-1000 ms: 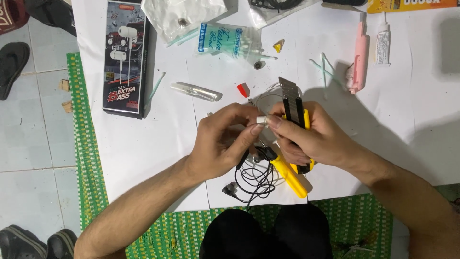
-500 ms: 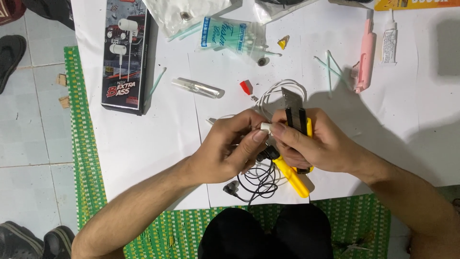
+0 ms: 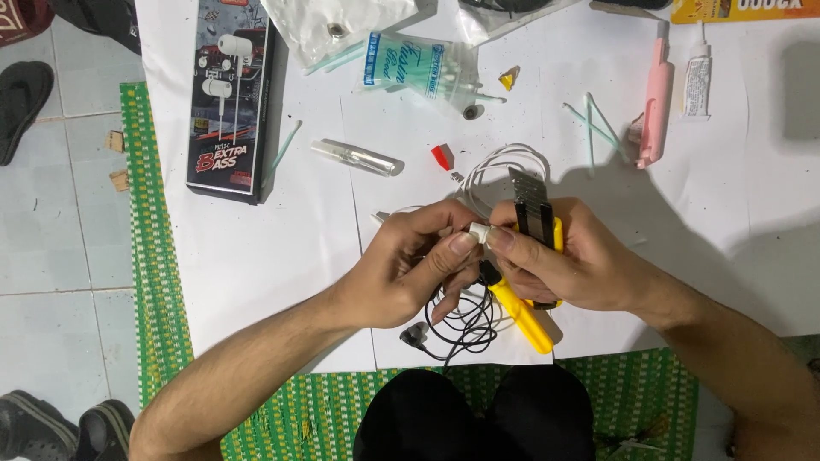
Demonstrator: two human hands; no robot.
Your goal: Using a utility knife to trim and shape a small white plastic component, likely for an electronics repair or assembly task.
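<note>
Small white earphone piece (image 3: 478,231): pinched between fingertips of left hand (image 3: 408,266) and right hand (image 3: 574,260), at centre of white sheet (image 3: 282,256). Yellow utility knife (image 3: 535,226): gripped in right hand, blade toward 12 o'clock. White cable (image 3: 500,162): looped at 12 o'clock of hands. Black cable (image 3: 465,324): coiled at 6 o'clock. Yellow pliers handle (image 3: 525,318): at 5 o'clock. Pink tool (image 3: 655,102): at 1 o'clock, well apart.
</note>
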